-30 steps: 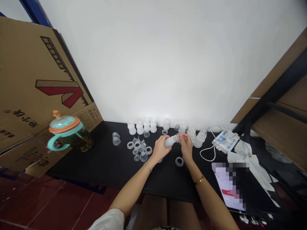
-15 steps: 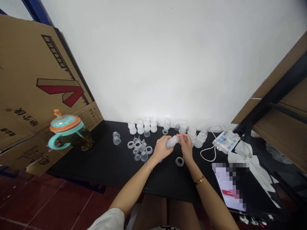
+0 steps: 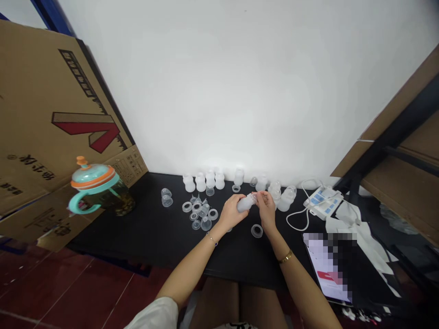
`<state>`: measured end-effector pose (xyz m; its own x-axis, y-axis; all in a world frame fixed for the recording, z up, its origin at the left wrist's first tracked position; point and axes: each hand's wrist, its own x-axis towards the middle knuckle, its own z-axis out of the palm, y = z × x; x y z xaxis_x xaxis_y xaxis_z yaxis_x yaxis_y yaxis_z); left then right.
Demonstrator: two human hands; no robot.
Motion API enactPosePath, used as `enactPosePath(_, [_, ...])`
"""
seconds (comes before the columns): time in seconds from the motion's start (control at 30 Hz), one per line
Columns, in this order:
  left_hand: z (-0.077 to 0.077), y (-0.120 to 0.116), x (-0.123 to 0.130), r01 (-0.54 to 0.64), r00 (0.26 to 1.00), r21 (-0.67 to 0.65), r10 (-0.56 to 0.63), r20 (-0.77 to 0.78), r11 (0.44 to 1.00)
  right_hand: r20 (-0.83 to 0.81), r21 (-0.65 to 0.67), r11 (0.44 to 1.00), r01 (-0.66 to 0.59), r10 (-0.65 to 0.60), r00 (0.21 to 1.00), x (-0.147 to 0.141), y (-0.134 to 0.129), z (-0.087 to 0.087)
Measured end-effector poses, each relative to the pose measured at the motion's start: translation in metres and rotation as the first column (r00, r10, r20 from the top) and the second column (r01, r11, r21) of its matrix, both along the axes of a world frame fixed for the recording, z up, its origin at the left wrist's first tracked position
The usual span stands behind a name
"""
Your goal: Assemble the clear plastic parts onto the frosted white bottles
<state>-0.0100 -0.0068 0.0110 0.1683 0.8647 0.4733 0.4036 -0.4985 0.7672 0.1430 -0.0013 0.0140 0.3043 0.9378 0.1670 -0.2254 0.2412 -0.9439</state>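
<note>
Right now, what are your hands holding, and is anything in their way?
Left hand grips a frosted plastic bottle; right hand pinches its top end. Clear ring on the black table below them.

One left hand, one right hand, one held frosted bottle, one sippy cup, one white pump unit, one tablet, and about eight more frosted bottles.

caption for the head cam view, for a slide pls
The left hand grips a frosted bottle while the right hand pinches its neck, above a black table with similar bottles and clear rings.
</note>
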Motion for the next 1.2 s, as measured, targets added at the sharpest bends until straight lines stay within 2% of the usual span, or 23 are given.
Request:
enactPosePath(0.1, [-0.0002,-0.0001,0.0,0.007,1.0,-0.012,-0.007,0.005,1.0,-0.005,0.007,1.0,0.002,-0.002,1.0,0.0003,0.0009,-0.0013])
enactPosePath(0.3, [-0.0014,-0.001,0.0,0.011,0.999,0.047,-0.009,-0.044,0.999,-0.014,0.011,1.0,0.009,-0.008,1.0,0.0011,0.0023,-0.0037])
enactPosePath(0.8, [-0.0002,-0.0007,0.0002,0.024,1.0,-0.016,-0.024,-0.004,1.0,-0.049,0.008,1.0,0.007,-0.007,0.999,0.0009,0.0019,-0.0018])
enactPosePath(1.03, [0.0002,-0.0002,0.0005,0.015,0.999,-0.048,-0.017,-0.031,0.999,-0.103,0.011,0.999,-0.046,0.047,0.994,0.0019,0.0022,-0.0032])
enactPosePath(1.2, [-0.0014,0.0015,0.0006,0.002,1.0,-0.068,-0.002,0.012,0.998,-0.143,0.005,0.994,-0.105,0.104,0.984,0.0018,0.0021,-0.0024])
